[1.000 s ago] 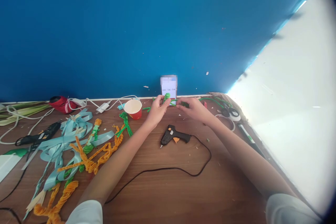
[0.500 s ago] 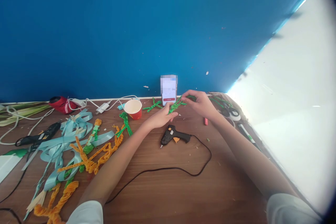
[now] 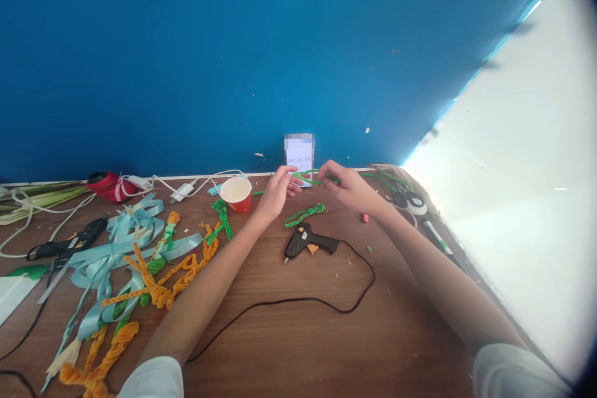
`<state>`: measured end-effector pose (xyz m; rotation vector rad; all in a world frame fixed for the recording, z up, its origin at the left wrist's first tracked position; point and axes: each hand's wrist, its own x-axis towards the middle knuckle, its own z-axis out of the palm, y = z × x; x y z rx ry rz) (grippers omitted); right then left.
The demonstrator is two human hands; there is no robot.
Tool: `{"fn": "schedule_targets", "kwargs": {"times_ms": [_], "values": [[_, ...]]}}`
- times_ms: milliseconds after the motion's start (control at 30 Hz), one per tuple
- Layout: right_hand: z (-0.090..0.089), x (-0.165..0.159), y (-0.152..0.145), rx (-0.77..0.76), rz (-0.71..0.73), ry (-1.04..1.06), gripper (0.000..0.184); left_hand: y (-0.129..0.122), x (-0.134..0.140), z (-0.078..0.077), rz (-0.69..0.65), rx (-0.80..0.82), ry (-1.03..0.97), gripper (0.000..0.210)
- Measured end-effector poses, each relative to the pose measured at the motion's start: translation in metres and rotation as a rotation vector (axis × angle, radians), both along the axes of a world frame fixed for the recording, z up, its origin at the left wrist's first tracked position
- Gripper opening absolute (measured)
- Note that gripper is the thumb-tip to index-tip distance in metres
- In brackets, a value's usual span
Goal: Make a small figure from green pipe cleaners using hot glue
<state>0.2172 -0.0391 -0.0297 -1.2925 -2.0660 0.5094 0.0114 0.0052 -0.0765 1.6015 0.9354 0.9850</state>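
Observation:
Between my two hands a loop of green cord (image 3: 308, 173) is stretched in front of the propped phone (image 3: 300, 150). My left hand (image 3: 277, 193) has its fingers closed on the loop's left end. Pinching the cord on the other side is my right hand (image 3: 349, 186); more cord appears to run from there toward the right. Below the hands, a twisted green bundle (image 3: 305, 216) lies on the table. Just in front of it rests a black glue gun (image 3: 305, 241), nozzle pointing left and down. Exactly how the fingertips grip the cord is partly hidden.
Left of my left hand stands a paper cup (image 3: 237, 196). Blue ribbon (image 3: 105, 249), orange twisted pieces (image 3: 161, 289) and another glue gun (image 3: 79, 239) crowd the left. A black cable (image 3: 298, 299) crosses the front. Scissors or similar (image 3: 415, 202) and a marker (image 3: 437, 236) lie right.
The green bundle has left my hands and now lies on the table by the glue gun. My left hand has moved left and up, and a cord loop now spans both hands.

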Motion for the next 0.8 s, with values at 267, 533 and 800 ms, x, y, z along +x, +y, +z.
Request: {"fn": "schedule_targets", "kwargs": {"times_ms": [267, 533, 800], "values": [[-0.003, -0.001, -0.001, -0.005, 0.01, -0.039, 0.027, -0.006, 0.006, -0.002, -0.145, -0.037, 0.073, 0.035], [-0.006, 0.003, 0.007, -0.159, -0.019, 0.263, 0.02, 0.0, 0.004, 0.002, -0.092, -0.177, -0.083, 0.025], [-0.007, 0.013, 0.015, -0.297, -0.15, 0.686, 0.027, -0.007, 0.004, 0.004, -0.423, -0.182, -0.107, 0.047]]}}
